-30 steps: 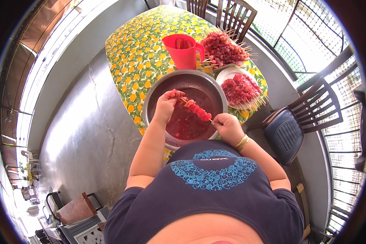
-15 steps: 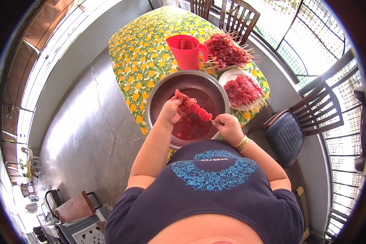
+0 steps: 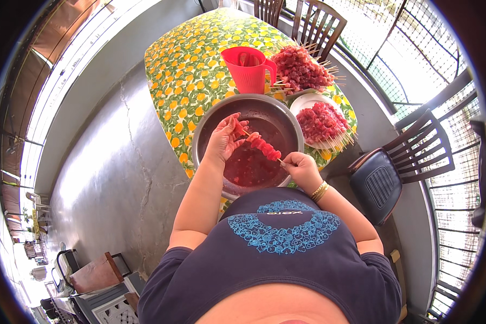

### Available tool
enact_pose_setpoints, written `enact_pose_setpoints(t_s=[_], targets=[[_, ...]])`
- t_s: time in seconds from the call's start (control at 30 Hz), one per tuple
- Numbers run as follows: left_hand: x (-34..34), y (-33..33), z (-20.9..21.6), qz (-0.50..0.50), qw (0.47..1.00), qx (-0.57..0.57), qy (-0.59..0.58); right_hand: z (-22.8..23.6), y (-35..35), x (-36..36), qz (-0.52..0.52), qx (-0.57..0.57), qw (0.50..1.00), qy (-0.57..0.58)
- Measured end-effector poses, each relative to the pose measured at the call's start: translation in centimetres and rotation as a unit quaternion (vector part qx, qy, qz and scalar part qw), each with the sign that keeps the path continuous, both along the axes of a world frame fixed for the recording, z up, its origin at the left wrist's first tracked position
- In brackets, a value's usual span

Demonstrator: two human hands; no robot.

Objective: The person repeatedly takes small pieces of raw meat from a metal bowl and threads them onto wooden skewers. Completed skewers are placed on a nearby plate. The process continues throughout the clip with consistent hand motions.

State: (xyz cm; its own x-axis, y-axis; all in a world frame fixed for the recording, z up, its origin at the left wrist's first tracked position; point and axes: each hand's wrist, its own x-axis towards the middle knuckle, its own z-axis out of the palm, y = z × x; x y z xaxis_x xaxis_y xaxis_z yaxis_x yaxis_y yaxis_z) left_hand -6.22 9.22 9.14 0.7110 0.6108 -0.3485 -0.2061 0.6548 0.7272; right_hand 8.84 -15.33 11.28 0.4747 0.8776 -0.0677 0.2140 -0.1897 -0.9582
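Note:
Over a wide metal basin (image 3: 201, 129) of reddish liquid, a skewer of raw meat (image 3: 265, 148) slants between my hands. My right hand (image 3: 303, 168), a gold bracelet at its wrist, pinches the lower end of the stick. At the other end, the bare stick tip points toward my left hand (image 3: 221, 139). A piece of raw red meat (image 3: 238, 128) sits between the left thumb and fingers, close to that tip. Its far side is hidden by the fingers. Several threaded pieces are packed along the middle of the stick.
Right of the basin, a white plate (image 3: 302, 102) carries a pile of meat skewers (image 3: 323, 123). Behind it lies a larger skewer heap (image 3: 302, 69). A red pitcher (image 3: 248, 73) stands beyond the basin on the lemon-patterned tablecloth (image 3: 183, 81). A dark chair (image 3: 380, 186) is at the right.
My left hand has loosened from the bunched meat along the skewer and shifted slightly left, baring the stick's tip. The right hand keeps its pinch in nearly the same place.

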Motion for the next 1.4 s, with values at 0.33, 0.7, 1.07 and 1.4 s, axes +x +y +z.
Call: enact_pose_setpoints(t_s=[0.33,0.7,1.07,1.4], targets=[[2.2,-1.9,0.6,0.102,0.994,0.032,-0.027,0.2,-0.2,-0.4,-0.018,0.010,0.999,-0.032],[3.2,-3.3,1.1,0.117,0.992,0.008,0.036,-0.6,-0.2,-0.5,-0.006,0.017,0.998,-0.064],[3.1,-3.3,1.0,0.091,0.994,-0.064,-0.007,-1.0,-0.1,-0.6,-0.011,0.005,1.000,0.011],[3.2,-4.1,1.6,0.026,0.995,-0.098,-0.017,-1.8,0.1,-0.7,-0.032,0.014,0.999,0.039]])
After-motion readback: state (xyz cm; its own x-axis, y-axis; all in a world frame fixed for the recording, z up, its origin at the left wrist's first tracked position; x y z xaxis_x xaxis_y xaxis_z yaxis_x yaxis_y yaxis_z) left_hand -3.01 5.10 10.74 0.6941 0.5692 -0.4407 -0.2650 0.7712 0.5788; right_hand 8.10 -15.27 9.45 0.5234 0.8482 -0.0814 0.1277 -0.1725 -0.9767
